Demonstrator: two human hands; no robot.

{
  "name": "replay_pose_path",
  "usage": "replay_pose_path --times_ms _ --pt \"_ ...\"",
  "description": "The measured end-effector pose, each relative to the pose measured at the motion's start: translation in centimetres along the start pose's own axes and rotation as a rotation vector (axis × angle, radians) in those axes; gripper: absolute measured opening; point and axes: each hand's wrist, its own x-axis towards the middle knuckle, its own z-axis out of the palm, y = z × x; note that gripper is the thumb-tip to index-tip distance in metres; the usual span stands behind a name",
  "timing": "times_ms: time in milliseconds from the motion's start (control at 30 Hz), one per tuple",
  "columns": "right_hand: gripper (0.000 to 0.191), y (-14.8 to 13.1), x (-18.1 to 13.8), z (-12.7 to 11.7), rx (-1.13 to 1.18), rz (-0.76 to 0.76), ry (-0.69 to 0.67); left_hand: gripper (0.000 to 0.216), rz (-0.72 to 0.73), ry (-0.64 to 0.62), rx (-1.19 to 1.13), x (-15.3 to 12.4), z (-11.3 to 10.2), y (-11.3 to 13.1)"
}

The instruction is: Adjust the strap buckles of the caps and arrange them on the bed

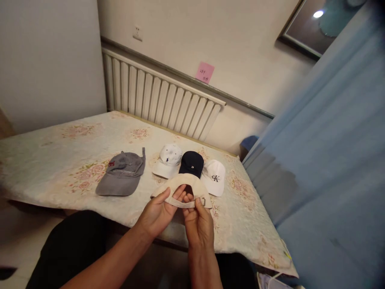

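A cream baseball cap (180, 181) is held up over the front edge of the bed, its back opening and strap turned toward me. My left hand (159, 210) grips it at the left end of the strap, thumb on the near side. My right hand (197, 220) pinches the strap near its metal buckle, with fingers showing through the opening. Just behind it lie a white cap (169, 158) with a small dark emblem, a dark navy cap (191, 162) and another white cap (215, 176) with black letters. Farther left rests a grey cap (123, 174), its strap end sticking up.
The caps lie on a flower-patterned bed cover (75, 150). A radiator (162, 100) runs along the wall behind, with a pink note (205, 72) above it. Blue curtain (325, 160) hangs at the right, beside a partly hidden blue object (249, 141). My knees are below the bed edge.
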Motion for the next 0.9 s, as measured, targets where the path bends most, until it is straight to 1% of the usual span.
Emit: replay_pose_path --times_ms 100,200,333,500,567,767,900 --pt "0.029 -0.1 -0.1 0.3 0.042 -0.047 0.003 0.054 0.002 -0.003 -0.009 -0.2 0.1 -0.1" --pt "0.033 -0.1 0.0 0.6 0.055 -0.067 -0.065 0.056 -0.011 -0.031 -0.042 -0.2 0.0 -0.2" --pt "0.027 -0.2 0.1 0.7 0.069 -0.049 -0.146 0.052 0.013 -0.057 -0.136 -0.2 -0.1 0.3" --pt "0.021 -0.2 0.3 0.5 0.092 -0.023 -0.134 0.051 0.028 -0.013 -0.171 -0.2 0.3 1.1" --pt "0.020 -0.2 0.3 0.4 0.094 -0.019 -0.124 0.052 0.021 -0.014 -0.167 -0.2 0.3 1.2" --pt "0.024 -0.4 -0.3 0.9 0.143 0.006 -0.144 0.053 -0.007 -0.041 -0.153 -0.3 0.2 1.0" --pt "0.025 -0.5 -0.3 1.1 0.146 0.006 -0.166 0.053 0.007 -0.035 -0.161 -0.3 0.3 1.0"
